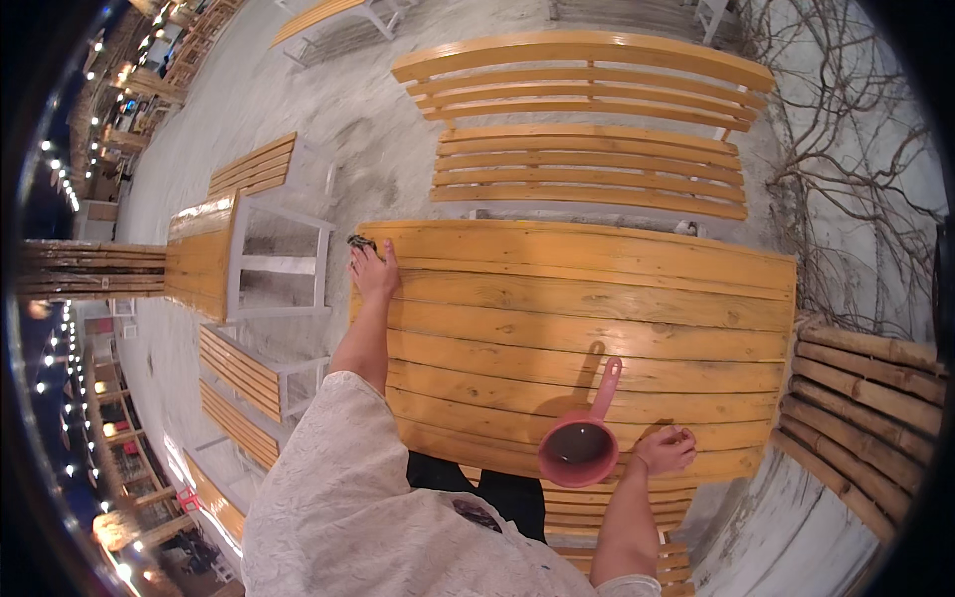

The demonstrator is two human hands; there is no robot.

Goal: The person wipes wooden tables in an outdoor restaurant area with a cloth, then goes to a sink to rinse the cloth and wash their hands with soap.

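My left hand (374, 270) reaches to the far left corner of the yellow wooden slatted table (507, 328), its fingers on a small dark, patterned cloth or pad (362, 242) at the edge. A pink plastic dipper (578, 450) with dark-looking liquid in it stands near the table's front edge, its handle pointing away from me. Just right of the dipper, my right hand (666, 450) rests on the boards with its fingers curled; whether it holds anything cannot be told.
A slatted wooden bench (589, 168) stands beyond the table, and another bench (619, 507) is on my side. A bundle of bamboo poles (858, 395) adjoins the right end. Another table (198, 257) with benches stands at left on sandy ground. Bare branches (828, 142) spread at upper right.
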